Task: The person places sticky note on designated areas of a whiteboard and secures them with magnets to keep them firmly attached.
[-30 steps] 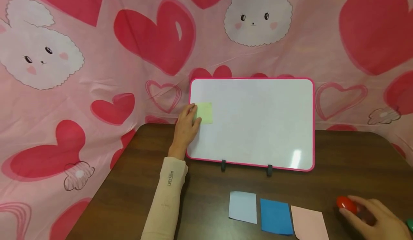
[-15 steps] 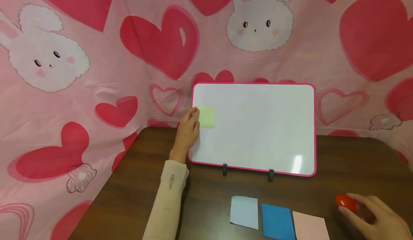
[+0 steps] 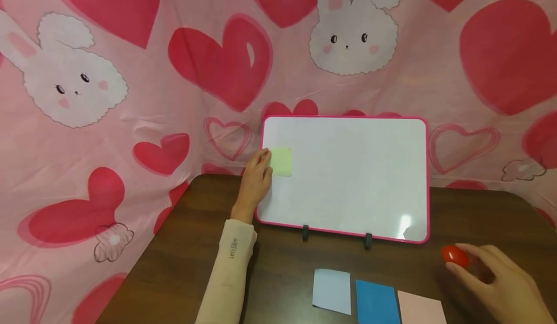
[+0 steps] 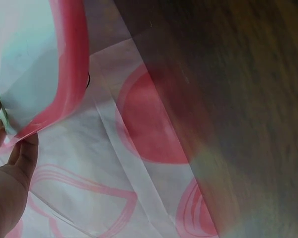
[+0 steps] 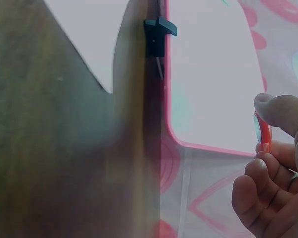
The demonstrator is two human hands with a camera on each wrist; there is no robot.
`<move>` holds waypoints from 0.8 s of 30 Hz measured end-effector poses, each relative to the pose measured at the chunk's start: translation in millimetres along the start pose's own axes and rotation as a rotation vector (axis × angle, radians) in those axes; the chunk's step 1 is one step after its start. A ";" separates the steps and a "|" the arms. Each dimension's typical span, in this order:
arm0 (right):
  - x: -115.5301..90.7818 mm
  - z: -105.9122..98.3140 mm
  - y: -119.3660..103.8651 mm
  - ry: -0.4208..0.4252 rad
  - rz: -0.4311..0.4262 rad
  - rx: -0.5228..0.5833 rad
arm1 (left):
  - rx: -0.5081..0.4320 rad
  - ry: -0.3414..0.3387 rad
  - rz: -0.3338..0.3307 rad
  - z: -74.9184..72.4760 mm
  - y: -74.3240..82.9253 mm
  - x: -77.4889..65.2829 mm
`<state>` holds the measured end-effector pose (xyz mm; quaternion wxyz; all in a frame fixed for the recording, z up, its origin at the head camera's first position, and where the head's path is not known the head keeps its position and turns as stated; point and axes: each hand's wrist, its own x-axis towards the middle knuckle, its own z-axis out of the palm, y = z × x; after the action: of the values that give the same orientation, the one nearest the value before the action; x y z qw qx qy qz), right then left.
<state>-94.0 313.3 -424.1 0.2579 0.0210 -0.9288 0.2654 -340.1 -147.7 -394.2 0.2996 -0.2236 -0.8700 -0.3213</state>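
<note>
A whiteboard [image 3: 348,184] with a pink frame stands upright on two small black feet. At its left edge is my left hand [image 3: 256,181], which grips the frame, with digits on either side of the edge in the left wrist view. Right beside those fingers, a pale green square note [image 3: 280,162] lies flat on the board. Between thumb and fingers, my right hand [image 3: 500,275] pinches a red round magnet [image 3: 455,257], whose pale flat face shows in the right wrist view. This hand is above the table, right of the board's lower corner and apart from it.
In front of the board, a pale blue note [image 3: 331,291], a blue note [image 3: 377,302] and a pink note [image 3: 421,308] lie in a row on the dark wooden table [image 3: 183,251]. Behind hangs a pink cloth [image 3: 287,63] with hearts and rabbits. The black feet [image 3: 368,241] jut forward.
My right hand has brought the red magnet left and forward, closer to the board. The left hand keeps its place at the board's edge. The head view has tilted up slightly.
</note>
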 end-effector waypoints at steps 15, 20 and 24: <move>42.1 4.8 -28.7 0.097 -0.256 0.091 | -0.022 -0.022 -0.008 -0.2 -5.0 -1.9; 60.0 12.5 -47.5 0.088 -0.268 0.108 | -0.023 -0.016 -0.009 -2.5 -6.7 0.6; 73.1 15.3 -59.7 0.107 -0.302 0.111 | -0.021 -0.025 -0.003 0.6 -5.4 3.8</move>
<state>-154.0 261.5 -370.6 0.3422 0.1604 -0.8840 0.2751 -346.1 -150.2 -394.3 0.2860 -0.2295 -0.8705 -0.3283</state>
